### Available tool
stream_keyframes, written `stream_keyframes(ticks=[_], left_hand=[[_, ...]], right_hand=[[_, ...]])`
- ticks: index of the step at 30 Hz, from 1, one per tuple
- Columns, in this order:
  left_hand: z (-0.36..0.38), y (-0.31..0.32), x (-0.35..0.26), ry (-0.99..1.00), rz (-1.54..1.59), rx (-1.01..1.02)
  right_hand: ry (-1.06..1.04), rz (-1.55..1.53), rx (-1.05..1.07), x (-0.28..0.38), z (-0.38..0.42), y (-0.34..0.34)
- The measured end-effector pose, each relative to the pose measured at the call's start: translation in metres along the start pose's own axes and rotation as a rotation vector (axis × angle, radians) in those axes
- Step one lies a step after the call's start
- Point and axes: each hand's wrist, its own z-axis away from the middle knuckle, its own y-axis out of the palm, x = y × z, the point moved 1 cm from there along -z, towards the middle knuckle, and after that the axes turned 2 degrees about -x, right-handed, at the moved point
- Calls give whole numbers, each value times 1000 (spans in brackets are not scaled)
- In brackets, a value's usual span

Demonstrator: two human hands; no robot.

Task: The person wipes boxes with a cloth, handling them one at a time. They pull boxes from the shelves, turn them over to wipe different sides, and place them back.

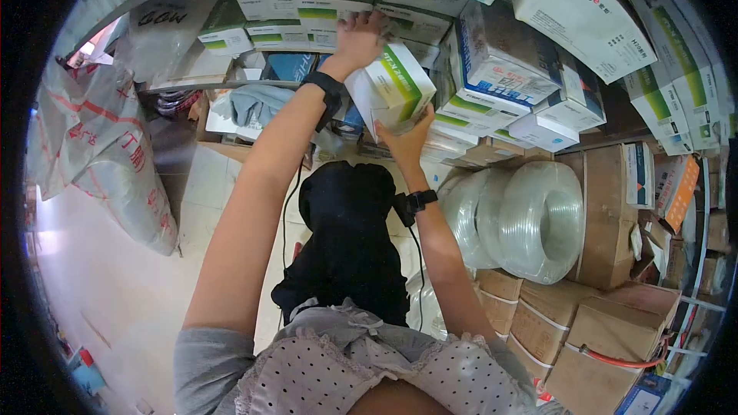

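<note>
A white and green box is tilted in front of the shelf. My right hand holds its lower right corner, with fingers bent round the edge. My left hand reaches past the box's upper left side to the stacked boxes on the shelf, its fingers spread against their fronts. Nothing shows in the left hand's grip. Similar green and white boxes stand in rows behind and beside both hands. Each wrist wears a black band.
Coils of clear hose stand at the right, above brown cartons. Larger boxes fill the upper right shelf. Plastic sacks hang at the left. A grey-blue cloth lies on the lower shelf. Thin black cables hang from both wrists.
</note>
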Motion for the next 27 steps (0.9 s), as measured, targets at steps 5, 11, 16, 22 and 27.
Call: stream_keyframes(ticks=[5, 11, 16, 22, 27], left_hand=[[9, 16, -14, 170, -115, -140], [43, -5, -60, 543, 215, -225], [13, -14, -12, 181, 377, 134], [2, 6, 23, 136, 320, 0], [-15, 24, 25, 156, 23, -96]], right_hand=[[-8, 45, -6, 1, -2, 2], [45, 192, 137, 9, -7, -5], [55, 234, 116, 7, -8, -1], [-23, 197, 80, 5, -5, 0], [45, 112, 118, 10, -23, 2]])
